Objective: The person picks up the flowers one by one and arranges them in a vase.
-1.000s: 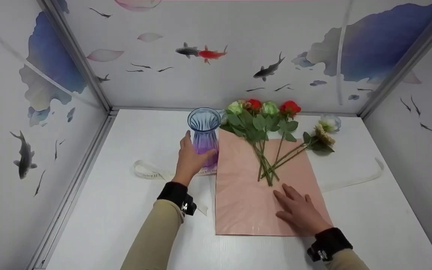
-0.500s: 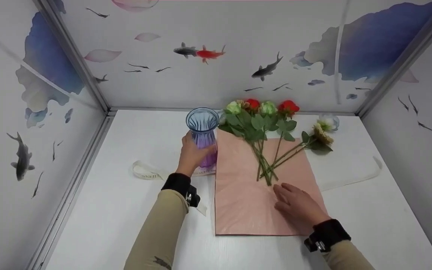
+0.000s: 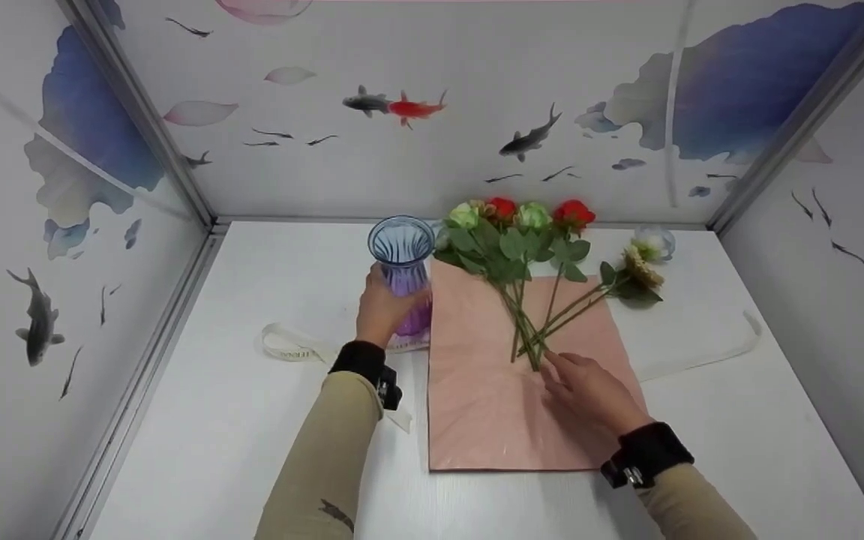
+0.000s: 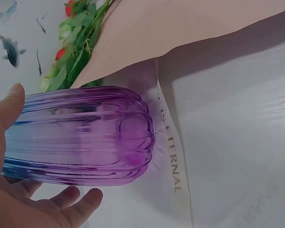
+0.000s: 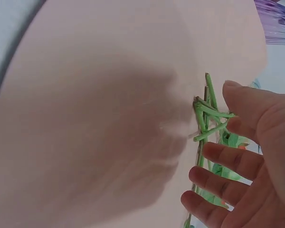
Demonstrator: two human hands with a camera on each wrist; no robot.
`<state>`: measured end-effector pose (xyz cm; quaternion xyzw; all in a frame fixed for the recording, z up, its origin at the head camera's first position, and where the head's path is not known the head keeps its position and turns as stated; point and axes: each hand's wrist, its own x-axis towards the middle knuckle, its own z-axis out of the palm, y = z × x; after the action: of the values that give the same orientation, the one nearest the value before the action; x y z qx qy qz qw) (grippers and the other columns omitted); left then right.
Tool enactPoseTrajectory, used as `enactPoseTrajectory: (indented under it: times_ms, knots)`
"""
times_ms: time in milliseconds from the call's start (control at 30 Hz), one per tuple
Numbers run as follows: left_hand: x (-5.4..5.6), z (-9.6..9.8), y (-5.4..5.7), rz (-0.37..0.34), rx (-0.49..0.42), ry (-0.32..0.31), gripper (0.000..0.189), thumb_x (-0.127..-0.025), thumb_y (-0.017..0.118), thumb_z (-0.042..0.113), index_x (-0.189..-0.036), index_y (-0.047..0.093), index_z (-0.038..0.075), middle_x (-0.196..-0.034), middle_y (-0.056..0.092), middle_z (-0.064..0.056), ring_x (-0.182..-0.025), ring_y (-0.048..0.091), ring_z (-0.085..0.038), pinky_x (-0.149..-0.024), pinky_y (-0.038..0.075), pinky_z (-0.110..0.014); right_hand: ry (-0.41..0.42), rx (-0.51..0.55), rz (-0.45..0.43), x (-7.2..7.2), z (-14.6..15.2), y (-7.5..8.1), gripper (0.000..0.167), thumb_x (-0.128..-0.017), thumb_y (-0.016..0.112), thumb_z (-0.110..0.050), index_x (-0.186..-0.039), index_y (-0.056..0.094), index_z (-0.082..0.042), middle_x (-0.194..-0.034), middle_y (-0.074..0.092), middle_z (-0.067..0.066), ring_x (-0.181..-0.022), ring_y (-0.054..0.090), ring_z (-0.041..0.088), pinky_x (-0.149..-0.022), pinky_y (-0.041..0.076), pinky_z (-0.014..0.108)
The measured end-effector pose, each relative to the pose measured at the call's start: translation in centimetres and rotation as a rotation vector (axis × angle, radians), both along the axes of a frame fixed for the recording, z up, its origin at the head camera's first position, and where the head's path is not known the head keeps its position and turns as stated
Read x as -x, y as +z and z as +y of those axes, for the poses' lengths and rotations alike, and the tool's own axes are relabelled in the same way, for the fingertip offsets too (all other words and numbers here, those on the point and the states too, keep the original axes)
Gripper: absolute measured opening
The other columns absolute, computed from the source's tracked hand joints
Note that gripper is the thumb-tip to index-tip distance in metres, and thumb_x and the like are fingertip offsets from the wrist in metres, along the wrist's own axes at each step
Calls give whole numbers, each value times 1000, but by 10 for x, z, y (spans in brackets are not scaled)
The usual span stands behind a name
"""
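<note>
A ribbed glass vase (image 3: 403,274), blue at the rim and purple at the base, stands upright on the table left of the pink sheet. My left hand (image 3: 385,306) holds it round the middle, thumb on the near side; in the left wrist view, fingertips (image 4: 89,199) show beyond its far side. Over the pink wrapping paper (image 3: 492,427), my right hand (image 3: 589,394) hovers with spread, slightly bent fingers, at the lower ends of the crossed flower stems (image 5: 199,114). Nothing is gripped in it. Red and pale green flowers (image 3: 533,216) lie at the sheet's far edge.
A printed cream ribbon (image 3: 289,345) lies left of and beneath the vase, another pale ribbon (image 3: 702,365) to the right of the sheet. A white flower (image 3: 653,244) and a tan one lie at the back right. Patterned walls (image 3: 312,180) enclose the white table.
My left hand has closed in around the vase, which has stayed in place. My right hand has moved slightly forward and left, up to the stem ends.
</note>
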<state>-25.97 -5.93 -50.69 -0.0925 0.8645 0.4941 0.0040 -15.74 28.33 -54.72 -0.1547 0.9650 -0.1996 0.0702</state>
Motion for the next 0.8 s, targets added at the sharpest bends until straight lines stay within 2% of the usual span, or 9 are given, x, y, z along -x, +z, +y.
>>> enactPoseTrajectory:
  times_ms: [233,533,633,800]
  knots:
    - [-1,-3,-1,5,44,-13,101,-86,78,49,-158,25,2,-150,48,-20,-135,53,-36,-111,44,-51,-6,35,69,12,-6,9,48,-101,64,-15,-146,54,-4,-126,67,26,-116,64,44,-96,52,59]
    - [-8,-9,4,-38,79,-22,101,-85,79,47,-159,25,3,-148,53,-20,-133,56,-37,-110,45,-54,5,38,172,30,-16,11,45,-99,65,-10,-140,56,4,-104,72,25,-98,70,42,-86,55,56]
    - [-11,-11,5,-46,98,-24,101,-85,80,46,-158,26,2,-147,54,-20,-132,57,-37,-109,46,-54,-8,25,169,36,-18,12,45,-99,66,-11,-140,56,5,-105,72,27,-96,70,43,-84,56,56]
    - [-16,-15,5,-73,128,-30,102,-85,80,44,-159,25,1,-148,53,-21,-133,56,-38,-109,46,-55,-18,1,145,44,-20,14,46,-99,65,-11,-140,54,6,-119,65,34,-102,67,49,-87,54,59]
